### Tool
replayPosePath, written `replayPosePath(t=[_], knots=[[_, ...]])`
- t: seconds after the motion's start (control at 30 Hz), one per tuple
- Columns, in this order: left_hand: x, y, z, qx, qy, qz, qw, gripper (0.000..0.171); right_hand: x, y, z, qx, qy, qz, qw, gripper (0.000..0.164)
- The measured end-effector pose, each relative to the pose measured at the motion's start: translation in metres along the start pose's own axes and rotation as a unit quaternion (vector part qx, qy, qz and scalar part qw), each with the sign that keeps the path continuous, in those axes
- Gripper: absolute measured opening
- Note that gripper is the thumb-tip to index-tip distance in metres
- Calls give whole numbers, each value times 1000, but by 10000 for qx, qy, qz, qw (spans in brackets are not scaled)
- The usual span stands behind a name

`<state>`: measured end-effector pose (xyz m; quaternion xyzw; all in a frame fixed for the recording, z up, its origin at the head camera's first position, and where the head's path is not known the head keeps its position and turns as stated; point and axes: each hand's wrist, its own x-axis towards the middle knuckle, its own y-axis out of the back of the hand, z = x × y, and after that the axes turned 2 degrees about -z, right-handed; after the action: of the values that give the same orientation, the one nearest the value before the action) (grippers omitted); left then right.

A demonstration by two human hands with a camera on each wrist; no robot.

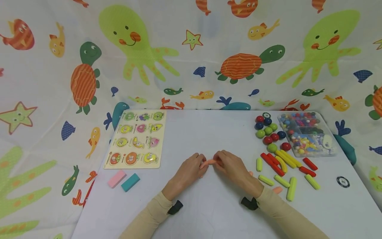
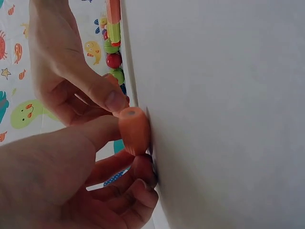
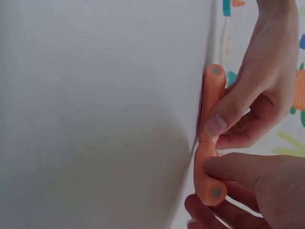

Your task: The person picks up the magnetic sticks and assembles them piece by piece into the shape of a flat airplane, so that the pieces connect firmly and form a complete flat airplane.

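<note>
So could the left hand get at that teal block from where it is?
Probably yes: nothing stands between the left hand and the teal block. But it's holding an orange piece, so it would likely need to let go first.

Two orange sticks, grey-dotted outer ends, touching end to end, slightly angled

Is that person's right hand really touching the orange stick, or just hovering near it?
Touching. The right wrist view shows it: the right hand grips the orange stick, its thumb pressed against the surface without a gap.
</note>
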<state>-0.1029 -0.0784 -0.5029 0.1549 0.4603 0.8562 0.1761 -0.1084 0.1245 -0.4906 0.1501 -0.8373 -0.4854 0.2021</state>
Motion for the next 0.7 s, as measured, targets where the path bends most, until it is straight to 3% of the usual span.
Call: replayPosePath(t=[0.27,0.5,0.7], knots=[[0,2,2,-130,278,-169,9994,21,4,-6,0,43,253,140,9996,22],[1,2,2,29,154,78,9998,27,8,-9,-2,425,408,18,9983,26],[-1,2,0,150,190,223,9995,21,9,-7,-4,361,361,-80,9987,33]])
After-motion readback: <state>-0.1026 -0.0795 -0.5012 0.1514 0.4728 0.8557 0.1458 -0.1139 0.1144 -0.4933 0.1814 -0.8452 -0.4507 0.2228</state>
